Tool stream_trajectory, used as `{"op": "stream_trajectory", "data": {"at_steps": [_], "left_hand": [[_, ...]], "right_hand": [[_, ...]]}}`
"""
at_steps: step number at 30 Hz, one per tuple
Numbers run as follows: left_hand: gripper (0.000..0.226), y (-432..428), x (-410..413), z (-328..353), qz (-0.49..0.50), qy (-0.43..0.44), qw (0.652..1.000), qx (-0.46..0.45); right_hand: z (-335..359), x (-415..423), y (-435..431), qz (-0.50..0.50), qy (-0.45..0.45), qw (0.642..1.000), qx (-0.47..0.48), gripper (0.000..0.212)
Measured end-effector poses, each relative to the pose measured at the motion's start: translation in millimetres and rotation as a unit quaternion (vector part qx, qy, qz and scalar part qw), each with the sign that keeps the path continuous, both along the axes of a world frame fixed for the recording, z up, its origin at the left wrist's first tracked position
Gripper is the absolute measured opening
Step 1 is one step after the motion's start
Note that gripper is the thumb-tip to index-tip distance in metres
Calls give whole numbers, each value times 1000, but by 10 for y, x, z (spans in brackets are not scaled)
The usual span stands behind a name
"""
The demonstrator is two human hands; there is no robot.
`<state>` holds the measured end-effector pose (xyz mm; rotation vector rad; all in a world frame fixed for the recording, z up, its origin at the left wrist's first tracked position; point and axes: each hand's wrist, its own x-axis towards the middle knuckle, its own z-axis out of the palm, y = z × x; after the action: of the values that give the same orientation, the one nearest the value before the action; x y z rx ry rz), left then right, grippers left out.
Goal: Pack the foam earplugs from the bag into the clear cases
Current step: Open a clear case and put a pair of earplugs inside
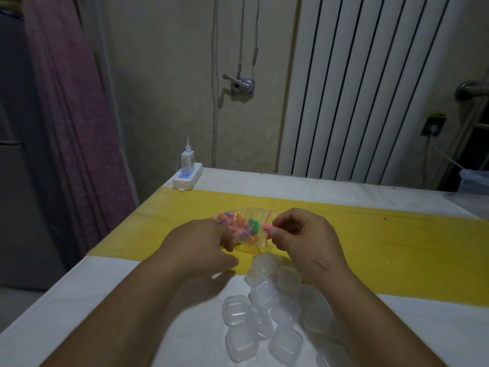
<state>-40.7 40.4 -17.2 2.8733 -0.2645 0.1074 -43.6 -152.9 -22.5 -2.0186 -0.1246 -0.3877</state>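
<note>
A: Where is the bag found?

B: The bag (pixel 247 221) is seen lying on the yellow strip (pixel 370 234) of the surface (pixel 79 300). Its film is crumpled, and a red seal line is made out at its right end.

A: And the earplugs?

B: A mixed heap of earplugs (pixel 238 230) is seen through the film: orange, pink, green and purple. No count can be made. One pink earplug (pixel 267 227) is held just at the bag's right end, pinched between thumb and forefinger of the right hand (pixel 304 239); the other fingers are curled in.

A: What is shown of the left hand?

B: The left hand (pixel 201 245) is laid against the bag's left side with fingers bent downward. Its thumb is smeared by blur and its fingertips are partly hidden, so it cannot be told whether the film is gripped or only touched.

A: Are the clear cases made out?

B: The clear cases (pixel 264 313) are piled just nearer than the bag, between the forearms. All appear closed, though their edges melt into the pale surface. Some are covered by the right forearm, and the nearest are cut off by the frame's lower edge.

A: Anything beyond the bag?

B: A white power strip (pixel 187 178) with a charger (pixel 187 160) plugged in is seen beyond the bag, to its left.
</note>
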Motion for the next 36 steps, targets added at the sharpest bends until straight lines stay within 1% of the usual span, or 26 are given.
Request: {"op": "stream_trajectory", "data": {"at_steps": [3,5,6,7,8,10,12,14,16,19,23,25,27,29,30,32,36], "left_hand": [[32,28,-25,-27,-26,57,996,62],[35,62,-36,-34,-41,75,995,59],[36,78,-35,-30,-47,76,995,43],[35,89,-27,-27,-52,70,996,11],[33,88,-23,-21,-59,61,996,-42],[36,40,-23,-3,-72,44,980,-178],[41,-39,-42,24,-86,27,953,-291],[43,-97,-55,38,-97,15,921,-376],[41,-116,-60,36,-102,8,887,-449],[40,-115,-71,40,-111,21,820,-562],[46,-141,-76,34,-119,48,756,-642],[46,-147,-61,19,-122,52,736,-664],[43,-145,-40,3,-123,45,729,-672],[42,-140,-28,-6,-125,31,731,-670],[42,-140,-23,-9,-124,23,737,-663],[39,-145,-17,-21,-122,14,748,-652],[35,-177,-28,-36,-111,4,783,-612]], "right_hand": [[5,-5,-8,-3,3,1000,3,14],[14,-8,-14,-4,3,1000,3,14],[17,-9,-16,-5,4,1000,3,14],[18,-9,-20,-6,3,1000,2,14],[16,-5,-22,-7,0,1000,3,14],[9,6,-27,-10,-8,1000,3,13],[15,8,-29,-10,-10,1000,4,15],[30,3,-31,-10,4,1000,15,23],[54,-8,-32,-6,18,1000,16,25],[90,-23,-32,0,30,999,23,27],[122,-59,11,42,63,990,115,35],[125,-75,29,66,78,985,139,34],[126,-86,40,87,90,980,152,28],[129,-94,43,108,103,974,168,19],[129,-98,43,119,110,971,175,16],[122,-101,46,133,115,968,180,20],[98,-91,49,121,79,980,138,23]]}}
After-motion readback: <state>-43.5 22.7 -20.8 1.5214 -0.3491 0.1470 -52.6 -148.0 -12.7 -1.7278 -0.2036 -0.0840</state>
